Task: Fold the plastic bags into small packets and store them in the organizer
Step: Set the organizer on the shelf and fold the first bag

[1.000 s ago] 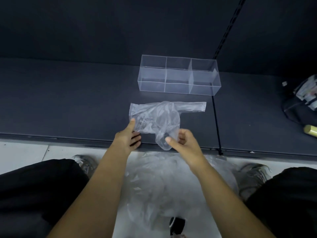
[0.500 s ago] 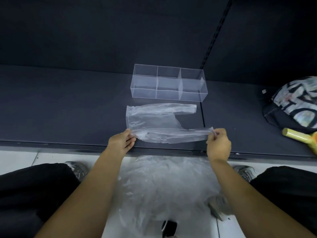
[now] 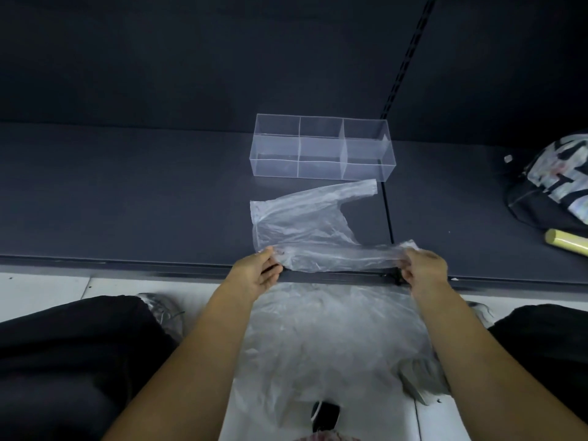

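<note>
A clear plastic bag (image 3: 299, 221) lies flat on the dark shelf (image 3: 127, 198), one handle strip pointing right toward the organizer. My left hand (image 3: 259, 273) pinches the bag's near left corner. My right hand (image 3: 424, 268) pinches the end of the near handle, which is stretched taut between both hands along the shelf's front edge. Behind the bag stands the clear acrylic organizer (image 3: 323, 148), with three compartments that hold nothing. A heap of more clear plastic bags (image 3: 331, 342) lies on the floor between my knees.
At the right of the shelf sits a patterned bag (image 3: 553, 186) with a yellow-green cylinder (image 3: 564, 241) in front of it. A vertical slotted rail (image 3: 402, 65) runs up the back wall. A small dark object (image 3: 324, 415) lies on the white floor.
My right hand pulled the crumpled near part of the bag out to the right into a taut strip. My left hand stayed on the near left corner. The far handle now slants upward.
</note>
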